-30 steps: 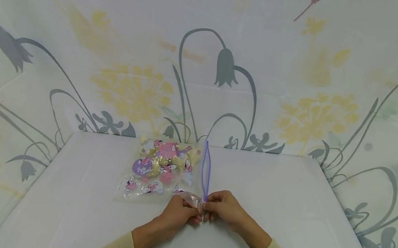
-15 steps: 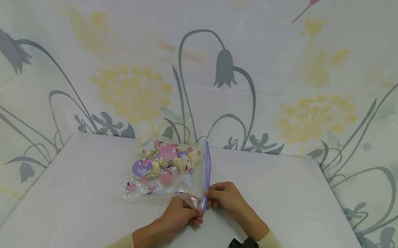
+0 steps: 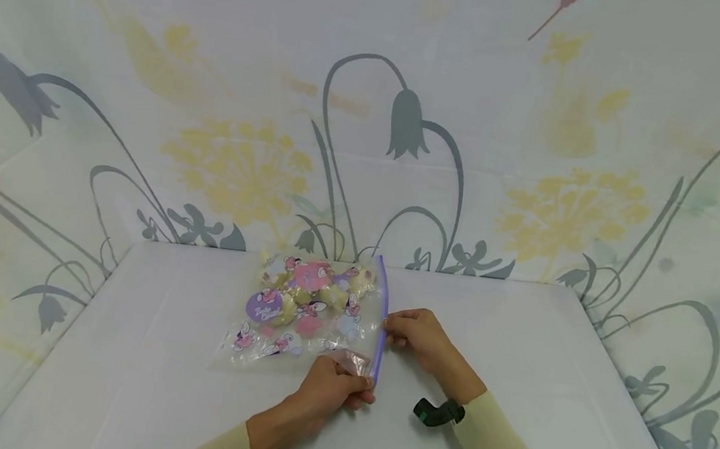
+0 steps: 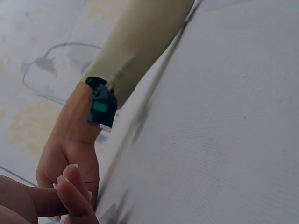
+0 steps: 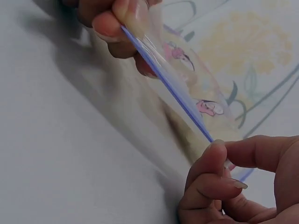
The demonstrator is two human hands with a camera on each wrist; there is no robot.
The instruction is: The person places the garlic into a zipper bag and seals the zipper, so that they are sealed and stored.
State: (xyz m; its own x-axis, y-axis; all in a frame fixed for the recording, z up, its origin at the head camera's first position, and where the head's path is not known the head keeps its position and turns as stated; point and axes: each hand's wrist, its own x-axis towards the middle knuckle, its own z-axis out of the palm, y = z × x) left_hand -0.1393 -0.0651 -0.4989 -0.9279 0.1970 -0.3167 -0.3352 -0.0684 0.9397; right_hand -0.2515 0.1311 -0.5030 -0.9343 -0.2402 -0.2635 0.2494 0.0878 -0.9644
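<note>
A clear zip bag (image 3: 296, 313) printed with pink cartoon figures lies on the white table, with pale yellow contents showing through. Its purple zip strip (image 3: 384, 301) runs along the right edge. At the near corner of that strip, my left hand (image 3: 331, 386) pinches the bag between thumb and fingers. Farther up the strip, my right hand (image 3: 422, 337) pinches the zip between thumb and index finger, as the right wrist view confirms. There the strip (image 5: 168, 84) stretches straight between both hands. In the left wrist view the bag is hidden.
The white table (image 3: 514, 390) extends around the bag on both sides. A floral-patterned cloth (image 3: 492, 121) stands behind and at both sides. Dark devices are strapped at the wrists, one under the right wrist (image 3: 438, 413).
My right hand has slid away from the left hand, up along the zip strip. The strip, bowed apart earlier, now lies together. The bag has shifted slightly right.
</note>
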